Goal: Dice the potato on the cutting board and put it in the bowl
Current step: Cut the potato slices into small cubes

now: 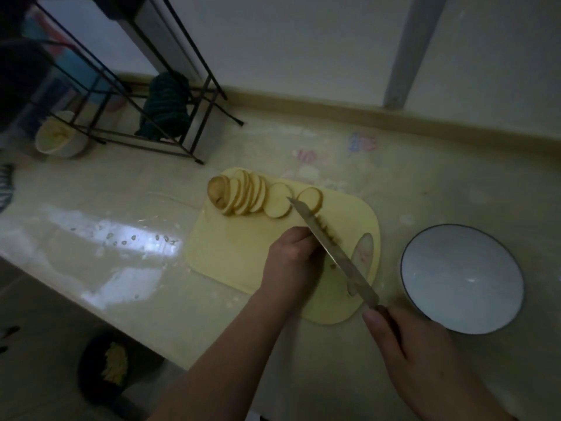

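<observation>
Your right hand [416, 357] is reaching in from the lower right, its grip wrapped around the dark handle of a long, narrow steel kitchen knife [331, 247], with the thumb lying along the top near the blade's base. The blade is angling up and to the left across the pale yellow plastic cutting board with rounded corners [230, 250], its tip sitting just beside the potato slices. Dark specks are clinging along the blade's flat.

Your left hand [291, 256] is coming in from below, knuckles up and fingers curled down against the board right beside the blade; whether that grip is pinching a piece underneath you cannot tell, since the hand is hiding it.

The potato, cut into round pale slices with brown skin edges [246, 196], is lying at the far end of the board, most slices leaning on one another in a fanned row, with two lying flatter nearer the knife tip.

The round white ceramic bowl with a thin dark rim [461, 278] is sitting on the glossy cream counter [121, 268], just right of the board, nothing showing inside it. No writing can be read anywhere.
</observation>
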Demonstrator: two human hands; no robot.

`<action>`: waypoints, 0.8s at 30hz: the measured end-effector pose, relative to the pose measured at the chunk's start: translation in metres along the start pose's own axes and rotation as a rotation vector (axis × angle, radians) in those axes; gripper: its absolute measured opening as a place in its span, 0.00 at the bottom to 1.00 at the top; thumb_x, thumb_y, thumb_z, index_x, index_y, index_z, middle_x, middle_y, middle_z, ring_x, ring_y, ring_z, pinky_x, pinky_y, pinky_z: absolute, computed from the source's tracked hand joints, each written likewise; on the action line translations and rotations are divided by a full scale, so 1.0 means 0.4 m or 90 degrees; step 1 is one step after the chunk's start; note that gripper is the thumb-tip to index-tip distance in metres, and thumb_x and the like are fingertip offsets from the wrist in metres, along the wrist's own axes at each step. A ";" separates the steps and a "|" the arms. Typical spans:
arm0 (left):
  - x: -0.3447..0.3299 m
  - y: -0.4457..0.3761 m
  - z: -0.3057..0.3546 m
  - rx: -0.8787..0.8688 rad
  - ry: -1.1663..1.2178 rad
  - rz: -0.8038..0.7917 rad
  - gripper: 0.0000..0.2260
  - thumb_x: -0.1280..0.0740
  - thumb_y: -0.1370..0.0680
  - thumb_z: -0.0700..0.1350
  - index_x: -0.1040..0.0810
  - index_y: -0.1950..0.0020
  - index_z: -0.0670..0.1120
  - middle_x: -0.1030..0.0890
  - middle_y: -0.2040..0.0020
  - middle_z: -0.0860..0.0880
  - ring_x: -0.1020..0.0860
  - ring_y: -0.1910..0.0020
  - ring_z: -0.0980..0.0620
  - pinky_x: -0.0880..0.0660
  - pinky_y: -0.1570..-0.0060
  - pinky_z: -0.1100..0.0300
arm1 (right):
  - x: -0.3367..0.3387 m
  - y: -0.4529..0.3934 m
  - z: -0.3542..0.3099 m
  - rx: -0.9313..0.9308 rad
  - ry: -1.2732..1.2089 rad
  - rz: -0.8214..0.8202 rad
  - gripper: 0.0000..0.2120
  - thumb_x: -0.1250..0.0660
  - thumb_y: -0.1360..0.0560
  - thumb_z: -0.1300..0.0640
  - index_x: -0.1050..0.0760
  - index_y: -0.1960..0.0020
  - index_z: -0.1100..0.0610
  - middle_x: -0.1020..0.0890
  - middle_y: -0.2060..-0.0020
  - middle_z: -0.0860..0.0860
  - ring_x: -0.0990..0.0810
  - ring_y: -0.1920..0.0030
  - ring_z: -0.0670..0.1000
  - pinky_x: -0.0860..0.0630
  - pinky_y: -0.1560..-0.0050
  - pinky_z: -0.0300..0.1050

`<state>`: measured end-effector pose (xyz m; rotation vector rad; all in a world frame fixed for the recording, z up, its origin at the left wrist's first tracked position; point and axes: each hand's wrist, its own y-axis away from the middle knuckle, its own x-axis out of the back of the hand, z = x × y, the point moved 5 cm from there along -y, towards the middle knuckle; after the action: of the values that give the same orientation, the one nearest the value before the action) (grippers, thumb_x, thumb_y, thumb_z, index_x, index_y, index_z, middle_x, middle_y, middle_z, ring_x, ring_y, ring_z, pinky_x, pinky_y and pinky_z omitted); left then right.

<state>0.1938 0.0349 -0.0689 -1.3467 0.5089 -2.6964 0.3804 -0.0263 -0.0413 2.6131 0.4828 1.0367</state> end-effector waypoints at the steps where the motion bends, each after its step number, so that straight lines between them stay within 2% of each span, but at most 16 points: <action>1: -0.001 -0.003 0.000 0.013 0.006 -0.010 0.09 0.27 0.32 0.34 0.14 0.53 0.39 0.15 0.55 0.42 0.17 0.59 0.44 0.20 0.63 0.55 | 0.002 -0.002 -0.003 0.003 -0.002 0.001 0.26 0.51 0.27 0.31 0.28 0.65 0.49 0.23 0.73 0.49 0.22 0.66 0.43 0.30 0.67 0.35; 3: 0.007 0.006 -0.004 0.014 0.012 -0.018 0.09 0.29 0.30 0.35 0.14 0.51 0.40 0.15 0.52 0.43 0.17 0.56 0.46 0.20 0.60 0.57 | 0.006 -0.003 -0.010 0.017 -0.001 0.007 0.22 0.48 0.27 0.34 0.28 0.66 0.50 0.24 0.73 0.49 0.23 0.68 0.44 0.30 0.68 0.36; 5: 0.034 0.031 -0.004 0.013 0.011 -0.003 0.10 0.33 0.27 0.38 0.14 0.50 0.40 0.15 0.48 0.45 0.18 0.51 0.49 0.21 0.53 0.60 | 0.005 0.002 -0.011 0.029 0.007 0.012 0.27 0.51 0.27 0.30 0.28 0.66 0.50 0.25 0.74 0.49 0.24 0.70 0.46 0.30 0.69 0.39; 8: 0.111 0.071 -0.012 0.074 0.009 0.144 0.09 0.34 0.25 0.36 0.15 0.51 0.38 0.18 0.48 0.42 0.19 0.49 0.47 0.23 0.47 0.60 | -0.005 0.012 0.000 0.050 0.038 0.025 0.25 0.54 0.30 0.27 0.33 0.67 0.46 0.29 0.77 0.46 0.27 0.75 0.45 0.35 0.74 0.35; 10: 0.164 0.074 0.002 0.084 0.018 0.232 0.07 0.34 0.25 0.35 0.16 0.52 0.37 0.21 0.50 0.41 0.21 0.51 0.44 0.25 0.47 0.57 | -0.018 0.018 0.011 0.080 0.090 0.009 0.27 0.56 0.26 0.28 0.31 0.63 0.47 0.26 0.77 0.47 0.26 0.78 0.47 0.33 0.80 0.39; 11: 0.181 0.064 0.019 0.056 0.016 0.231 0.06 0.33 0.25 0.36 0.17 0.53 0.37 0.21 0.51 0.41 0.22 0.51 0.44 0.26 0.48 0.56 | -0.025 0.022 0.022 0.094 0.122 0.001 0.30 0.57 0.24 0.29 0.29 0.61 0.49 0.25 0.77 0.48 0.26 0.79 0.48 0.34 0.83 0.41; 13: 0.185 0.034 0.054 0.001 -0.017 0.142 0.06 0.31 0.25 0.41 0.17 0.56 0.39 0.20 0.54 0.44 0.22 0.51 0.45 0.28 0.46 0.54 | -0.026 0.022 0.011 0.088 0.212 -0.011 0.36 0.66 0.25 0.29 0.26 0.58 0.50 0.23 0.74 0.49 0.27 0.80 0.47 0.42 0.83 0.34; 14: 0.172 0.020 0.062 0.003 -0.055 0.064 0.07 0.31 0.26 0.46 0.17 0.56 0.42 0.19 0.54 0.47 0.22 0.50 0.46 0.28 0.46 0.52 | -0.020 0.022 -0.001 0.103 0.281 0.023 0.42 0.75 0.29 0.29 0.27 0.55 0.49 0.21 0.70 0.48 0.27 0.78 0.46 0.47 0.80 0.30; 15: 0.152 0.011 0.061 0.029 -0.111 -0.022 0.09 0.31 0.27 0.51 0.17 0.57 0.46 0.18 0.54 0.50 0.22 0.49 0.47 0.29 0.46 0.51 | -0.017 0.022 -0.003 0.130 0.314 0.051 0.47 0.83 0.35 0.29 0.29 0.51 0.47 0.20 0.64 0.47 0.27 0.74 0.46 0.48 0.78 0.31; 16: 0.132 0.006 0.053 0.063 -0.171 -0.100 0.10 0.31 0.29 0.54 0.17 0.57 0.49 0.18 0.54 0.53 0.22 0.49 0.47 0.29 0.46 0.50 | -0.022 0.023 0.003 0.143 0.327 0.058 0.50 0.86 0.39 0.29 0.30 0.50 0.47 0.20 0.60 0.47 0.26 0.72 0.46 0.46 0.77 0.33; 18: 0.103 0.007 0.036 0.116 -0.237 -0.195 0.10 0.32 0.31 0.58 0.18 0.58 0.53 0.19 0.56 0.55 0.23 0.51 0.49 0.30 0.48 0.51 | -0.030 0.025 0.007 0.130 0.306 0.056 0.49 0.83 0.37 0.28 0.29 0.51 0.48 0.20 0.61 0.49 0.21 0.70 0.47 0.37 0.76 0.39; 19: 0.092 0.006 0.030 0.134 -0.240 -0.215 0.11 0.32 0.31 0.58 0.18 0.58 0.53 0.19 0.57 0.55 0.23 0.52 0.49 0.30 0.49 0.52 | -0.036 0.025 0.016 0.099 0.305 0.015 0.47 0.80 0.34 0.28 0.27 0.54 0.50 0.20 0.64 0.50 0.21 0.73 0.49 0.36 0.77 0.42; 20: 0.082 0.005 0.024 0.147 -0.234 -0.226 0.11 0.32 0.31 0.58 0.18 0.58 0.53 0.19 0.58 0.55 0.23 0.54 0.50 0.30 0.50 0.53 | -0.045 0.026 0.029 0.079 0.316 -0.010 0.43 0.73 0.28 0.29 0.25 0.58 0.52 0.21 0.70 0.51 0.24 0.78 0.49 0.39 0.79 0.40; 22: 0.065 -0.001 0.017 0.160 -0.220 -0.232 0.12 0.34 0.30 0.58 0.18 0.60 0.52 0.19 0.61 0.55 0.22 0.57 0.50 0.29 0.52 0.53 | -0.046 0.029 0.026 0.104 0.312 0.048 0.38 0.63 0.22 0.33 0.25 0.66 0.54 0.25 0.77 0.50 0.30 0.85 0.50 0.46 0.80 0.35; 24: 0.049 -0.011 0.012 0.159 -0.224 -0.234 0.13 0.36 0.29 0.57 0.18 0.63 0.50 0.19 0.64 0.54 0.22 0.59 0.51 0.29 0.53 0.52 | -0.047 0.029 0.026 0.101 0.311 0.070 0.37 0.64 0.23 0.32 0.25 0.66 0.54 0.25 0.77 0.51 0.30 0.85 0.49 0.45 0.80 0.35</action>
<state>0.1860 0.0334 -0.0497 -1.9303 -0.1159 -2.5659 0.3773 -0.0460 -0.0556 2.5284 0.5495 1.7529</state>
